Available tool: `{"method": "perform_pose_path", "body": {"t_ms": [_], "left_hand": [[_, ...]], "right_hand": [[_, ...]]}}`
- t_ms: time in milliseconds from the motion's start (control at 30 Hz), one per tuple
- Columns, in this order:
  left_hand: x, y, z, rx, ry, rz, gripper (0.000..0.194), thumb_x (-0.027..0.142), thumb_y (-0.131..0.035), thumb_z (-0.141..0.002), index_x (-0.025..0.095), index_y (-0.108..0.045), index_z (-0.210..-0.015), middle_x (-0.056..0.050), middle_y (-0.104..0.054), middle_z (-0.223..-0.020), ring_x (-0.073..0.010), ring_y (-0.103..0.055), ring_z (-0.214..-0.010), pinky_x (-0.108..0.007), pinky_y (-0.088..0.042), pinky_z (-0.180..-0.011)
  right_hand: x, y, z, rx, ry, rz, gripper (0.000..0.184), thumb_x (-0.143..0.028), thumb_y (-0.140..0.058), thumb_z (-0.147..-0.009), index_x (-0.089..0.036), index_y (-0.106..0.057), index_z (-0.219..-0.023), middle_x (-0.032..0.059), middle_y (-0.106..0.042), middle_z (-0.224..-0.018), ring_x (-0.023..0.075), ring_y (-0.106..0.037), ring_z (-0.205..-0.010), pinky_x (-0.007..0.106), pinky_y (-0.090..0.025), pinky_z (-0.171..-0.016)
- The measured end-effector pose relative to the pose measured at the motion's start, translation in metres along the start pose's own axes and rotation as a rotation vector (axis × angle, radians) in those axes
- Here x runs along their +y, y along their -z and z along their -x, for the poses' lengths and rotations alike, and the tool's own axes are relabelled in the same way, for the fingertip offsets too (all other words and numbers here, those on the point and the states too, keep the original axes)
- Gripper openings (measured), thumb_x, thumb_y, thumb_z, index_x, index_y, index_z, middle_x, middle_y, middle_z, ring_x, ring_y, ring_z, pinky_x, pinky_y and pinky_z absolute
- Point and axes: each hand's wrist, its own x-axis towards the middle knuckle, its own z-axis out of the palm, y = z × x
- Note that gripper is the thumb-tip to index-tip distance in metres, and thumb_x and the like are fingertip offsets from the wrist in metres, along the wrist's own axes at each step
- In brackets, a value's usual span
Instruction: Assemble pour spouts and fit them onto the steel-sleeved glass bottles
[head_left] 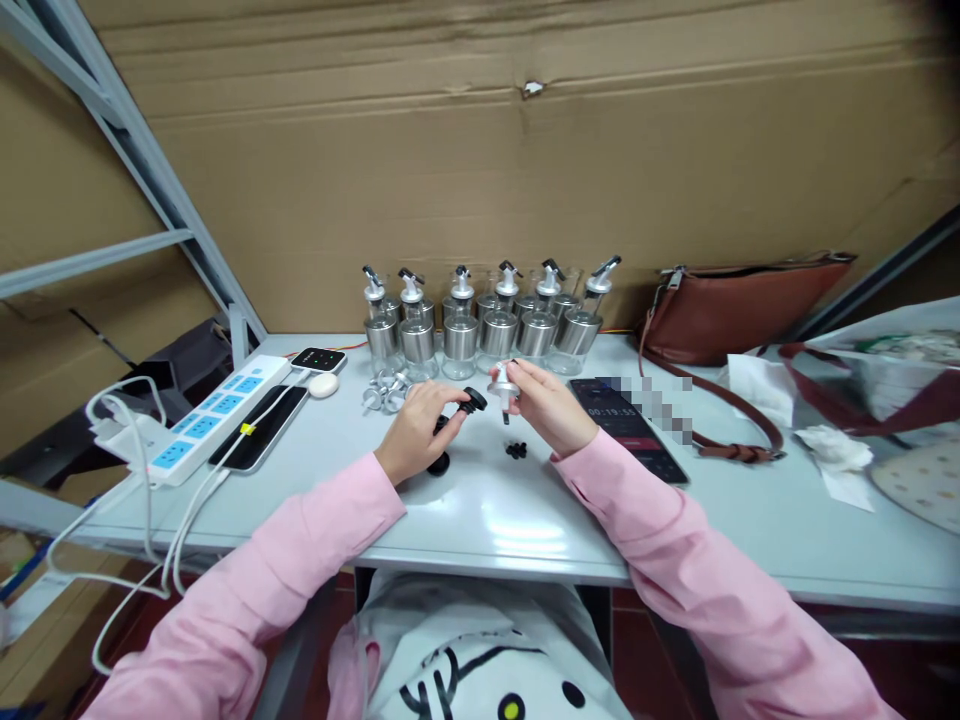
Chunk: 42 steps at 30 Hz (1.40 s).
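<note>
My left hand (424,425) pinches a black ribbed stopper (472,401) between thumb and fingers. More black stoppers (438,462) lie on the table just under that hand, partly covered by it. In my right hand (551,405) is a silver pourer spout (504,388), held upright with its narrow stem pointing down. The stopper and the spout are close together but apart. Below them a small pile of tiny black parts (516,450) rests on the table. Loose silver spout parts (386,392) lie behind my left hand.
Several glass and steel bottles (460,338), the front ones with pourers, stand in rows along the back. A power strip (217,415) and a phone (259,430) with cables lie left. Another phone (630,430) showing a timer and a brown handbag (731,310) are on the right.
</note>
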Motion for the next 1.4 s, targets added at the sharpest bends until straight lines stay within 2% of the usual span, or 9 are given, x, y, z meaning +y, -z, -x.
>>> {"method": "perform_pose_path", "body": {"t_ms": [133, 267, 400, 500, 600, 767, 967, 1233, 1400], "left_hand": [[0.001, 0.000, 0.000, 0.001, -0.013, 0.017, 0.016, 0.024, -0.042, -0.090, 0.019, -0.049, -0.104, -0.007, -0.062, -0.098, -0.0189, -0.056, -0.094, -0.035, -0.042, -0.083], [0.001, -0.002, 0.000, 0.002, -0.023, 0.045, 0.012, 0.023, -0.043, -0.091, 0.019, -0.051, -0.098, -0.006, -0.063, -0.094, -0.0177, -0.056, -0.090, -0.034, -0.042, -0.081], [0.001, -0.004, 0.000, -0.112, -0.010, 0.040, 0.012, 0.020, -0.041, -0.091, 0.019, -0.053, -0.089, -0.003, -0.063, -0.085, -0.0156, -0.056, -0.082, -0.032, -0.039, -0.081], [0.003, -0.003, -0.001, -0.230, 0.004, -0.011, 0.012, 0.023, -0.046, -0.088, 0.019, -0.053, -0.097, -0.004, -0.062, -0.096, -0.0184, -0.055, -0.091, -0.035, -0.037, -0.086], [0.003, 0.001, -0.004, -0.285, 0.079, -0.100, 0.024, 0.023, -0.050, -0.083, 0.019, -0.051, -0.107, -0.007, -0.058, -0.108, -0.0225, -0.051, -0.103, -0.038, -0.036, -0.091], [-0.009, 0.005, -0.007, -0.217, 0.343, -0.223, 0.045, 0.023, -0.053, -0.078, 0.015, -0.042, -0.121, -0.011, -0.053, -0.121, -0.0263, -0.048, -0.110, -0.042, -0.035, -0.095], [-0.015, 0.006, -0.007, -0.378, 0.404, -0.278, 0.028, 0.027, -0.051, -0.079, 0.020, -0.053, -0.106, -0.007, -0.058, -0.112, -0.0248, -0.048, -0.112, -0.045, -0.033, -0.098], [-0.033, 0.005, -0.009, -0.362, 0.524, -0.318, 0.017, 0.027, -0.046, -0.086, 0.020, -0.060, -0.082, -0.006, -0.061, -0.109, -0.0234, -0.047, -0.116, -0.056, -0.018, -0.106], [-0.036, 0.003, -0.004, -0.231, 0.397, -0.271, 0.010, 0.018, -0.053, -0.083, 0.019, -0.062, -0.085, -0.007, -0.059, -0.113, -0.0237, -0.051, -0.112, -0.054, -0.027, -0.102]], "right_hand": [[0.001, 0.001, -0.002, 0.082, 0.058, -0.061, 0.037, -0.051, -0.070, -0.063, -0.020, -0.060, -0.080, -0.0034, -0.048, -0.066, 0.0080, -0.043, -0.056, 0.024, -0.036, -0.052], [0.002, -0.001, 0.000, 0.064, 0.053, -0.047, 0.034, -0.046, -0.072, -0.062, -0.021, -0.058, -0.081, -0.0028, -0.054, -0.069, 0.0106, -0.053, -0.062, 0.028, -0.043, -0.061], [0.005, -0.003, 0.000, 0.069, -0.021, -0.042, 0.037, -0.047, -0.074, -0.059, -0.020, -0.057, -0.078, -0.0027, -0.056, -0.067, 0.0117, -0.058, -0.064, 0.029, -0.045, -0.066], [0.008, -0.002, -0.001, 0.091, -0.054, -0.022, 0.038, -0.047, -0.074, -0.058, -0.019, -0.057, -0.075, -0.0032, -0.055, -0.066, 0.0110, -0.058, -0.063, 0.027, -0.044, -0.063], [0.009, 0.001, -0.002, 0.117, -0.051, -0.002, 0.035, -0.045, -0.073, -0.060, -0.018, -0.057, -0.075, -0.0034, -0.055, -0.066, 0.0094, -0.056, -0.060, 0.025, -0.042, -0.059], [0.006, 0.002, -0.001, 0.137, -0.047, 0.016, 0.032, -0.044, -0.072, -0.062, -0.018, -0.057, -0.073, -0.0035, -0.054, -0.067, 0.0085, -0.054, -0.059, 0.024, -0.041, -0.057], [0.004, 0.002, -0.002, 0.145, -0.040, 0.027, 0.033, -0.045, -0.071, -0.061, -0.018, -0.056, -0.074, -0.0037, -0.054, -0.066, 0.0084, -0.054, -0.059, 0.023, -0.041, -0.056], [0.005, 0.003, -0.003, 0.139, -0.017, 0.024, 0.034, -0.045, -0.072, -0.060, -0.017, -0.057, -0.073, -0.0042, -0.054, -0.065, 0.0083, -0.055, -0.057, 0.023, -0.041, -0.056], [0.004, 0.005, -0.005, 0.154, -0.004, 0.019, 0.033, -0.044, -0.071, -0.061, -0.017, -0.056, -0.073, -0.0039, -0.053, -0.065, 0.0087, -0.055, -0.058, 0.023, -0.042, -0.055]]}}
